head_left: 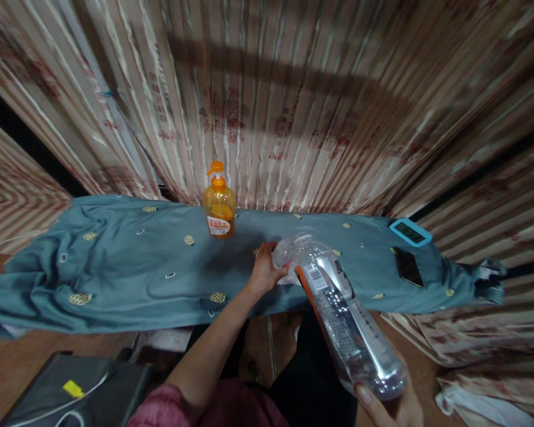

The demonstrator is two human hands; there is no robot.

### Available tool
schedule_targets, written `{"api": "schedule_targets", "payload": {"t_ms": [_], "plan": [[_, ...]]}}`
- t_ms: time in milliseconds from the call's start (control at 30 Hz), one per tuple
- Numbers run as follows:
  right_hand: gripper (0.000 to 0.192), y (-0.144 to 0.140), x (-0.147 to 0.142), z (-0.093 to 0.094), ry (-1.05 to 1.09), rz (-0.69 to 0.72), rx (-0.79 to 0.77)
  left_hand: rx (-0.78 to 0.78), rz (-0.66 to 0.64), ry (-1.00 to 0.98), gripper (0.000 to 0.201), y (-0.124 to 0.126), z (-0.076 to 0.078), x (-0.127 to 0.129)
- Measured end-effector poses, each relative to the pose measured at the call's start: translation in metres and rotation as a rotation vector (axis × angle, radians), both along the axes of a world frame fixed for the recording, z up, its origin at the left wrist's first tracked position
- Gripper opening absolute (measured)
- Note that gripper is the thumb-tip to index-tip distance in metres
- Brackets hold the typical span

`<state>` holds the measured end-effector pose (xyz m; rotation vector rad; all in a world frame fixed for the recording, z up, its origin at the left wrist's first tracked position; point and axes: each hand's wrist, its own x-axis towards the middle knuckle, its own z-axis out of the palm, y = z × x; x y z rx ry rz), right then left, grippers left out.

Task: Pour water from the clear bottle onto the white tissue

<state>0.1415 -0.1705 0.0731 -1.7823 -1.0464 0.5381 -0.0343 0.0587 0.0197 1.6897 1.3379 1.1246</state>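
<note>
My right hand (394, 406) grips the base of a clear plastic bottle (345, 320) with an orange-edged label, tilted so its neck points away toward the table. My left hand (264, 271) reaches forward and closes its fingers around the bottle's neck and cap (285, 252). Both hands hover over the front edge of a table draped in a blue-grey patterned cloth (129, 267). An orange pump bottle (219, 204) stands upright on the cloth, behind and to the left of my left hand.
A turquoise-framed digital timer (410, 232) and a dark phone (408, 266) lie on the cloth at the right. Striped curtains (293, 107) hang behind the table. A dark case with a white cable (71, 391) sits at the lower left on the floor.
</note>
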Motion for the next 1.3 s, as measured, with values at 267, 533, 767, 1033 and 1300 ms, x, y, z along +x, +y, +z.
{"api": "schedule_targets", "payload": {"t_ms": [267, 533, 767, 1033, 1300], "plan": [[0.079, 0.001, -0.008, 0.004, 0.104, -0.001, 0.029, 0.022, 0.01, 0.009, 0.052, 0.002, -0.004, 0.0], [0.09, 0.005, -0.018, 0.017, 0.228, -0.007, 0.015, 0.062, 0.032, 0.001, 0.051, 0.006, -0.008, 0.0], [0.095, 0.006, -0.021, 0.017, 0.284, -0.029, 0.012, 0.056, 0.028, -0.003, 0.051, 0.006, -0.008, -0.001], [0.093, 0.002, -0.006, 0.004, 0.182, 0.032, 0.018, 0.046, 0.033, -0.022, 0.052, 0.006, -0.007, 0.0], [0.091, 0.002, -0.007, 0.008, 0.176, 0.034, 0.026, 0.046, 0.025, -0.022, 0.054, 0.004, -0.009, -0.001]]}}
